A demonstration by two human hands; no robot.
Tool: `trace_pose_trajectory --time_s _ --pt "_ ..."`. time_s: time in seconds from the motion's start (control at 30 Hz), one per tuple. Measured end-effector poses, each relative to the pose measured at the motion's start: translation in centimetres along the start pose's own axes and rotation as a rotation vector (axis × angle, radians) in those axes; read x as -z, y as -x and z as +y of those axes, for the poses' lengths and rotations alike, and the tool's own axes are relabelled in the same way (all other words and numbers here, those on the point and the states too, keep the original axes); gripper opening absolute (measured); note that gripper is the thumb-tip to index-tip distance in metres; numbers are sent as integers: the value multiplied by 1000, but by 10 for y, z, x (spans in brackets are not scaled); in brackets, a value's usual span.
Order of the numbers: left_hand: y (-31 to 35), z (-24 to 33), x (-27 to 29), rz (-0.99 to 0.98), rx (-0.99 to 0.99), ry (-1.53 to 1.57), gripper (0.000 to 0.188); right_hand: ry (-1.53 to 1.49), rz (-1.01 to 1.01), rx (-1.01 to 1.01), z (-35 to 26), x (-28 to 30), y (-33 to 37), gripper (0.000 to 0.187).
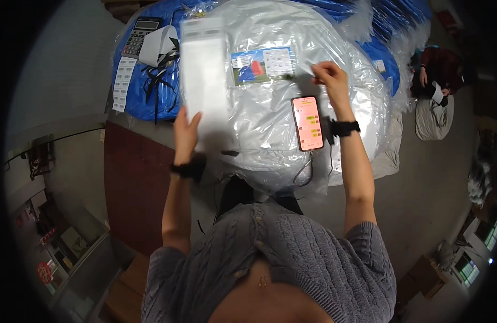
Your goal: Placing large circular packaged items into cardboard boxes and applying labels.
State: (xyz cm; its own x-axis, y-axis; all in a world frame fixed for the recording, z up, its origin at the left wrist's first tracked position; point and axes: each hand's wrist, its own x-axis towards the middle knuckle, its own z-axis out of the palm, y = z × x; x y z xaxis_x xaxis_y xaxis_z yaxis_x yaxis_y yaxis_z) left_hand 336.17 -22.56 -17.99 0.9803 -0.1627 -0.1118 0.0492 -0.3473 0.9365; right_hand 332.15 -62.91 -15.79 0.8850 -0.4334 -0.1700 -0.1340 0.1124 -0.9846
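My left hand [185,129] grips the bottom edge of a long white label backing sheet [203,75], held upright over the big clear plastic-wrapped bundle [270,118]. Sheet looks light, thin, floppy, prob. slick on 1 side; best held at the lower edge w/ thumb and fingers so it doesn't curl. My right hand [330,75] pinches a small white sticker [308,70] just beside the colour product label [262,64] on the bundle; it's flimsy, tacky, so take it by a corner. Phone [308,124] w/ lit pink screen lies on the wrap.
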Motion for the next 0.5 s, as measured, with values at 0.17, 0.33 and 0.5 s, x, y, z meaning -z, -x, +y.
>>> trace_pose_trajectory --time_s 0.17,0.33,0.5 --pt "64 10 70 101 221 274 22 137 -179 -95 36 -62 -62 22" --pt "110 -24 88 226 288 164 24 349 -239 -65 61 -96 -99 24" --pt "114 -11 76 180 308 176 24 647 -261 -74 65 -104 -105 30"
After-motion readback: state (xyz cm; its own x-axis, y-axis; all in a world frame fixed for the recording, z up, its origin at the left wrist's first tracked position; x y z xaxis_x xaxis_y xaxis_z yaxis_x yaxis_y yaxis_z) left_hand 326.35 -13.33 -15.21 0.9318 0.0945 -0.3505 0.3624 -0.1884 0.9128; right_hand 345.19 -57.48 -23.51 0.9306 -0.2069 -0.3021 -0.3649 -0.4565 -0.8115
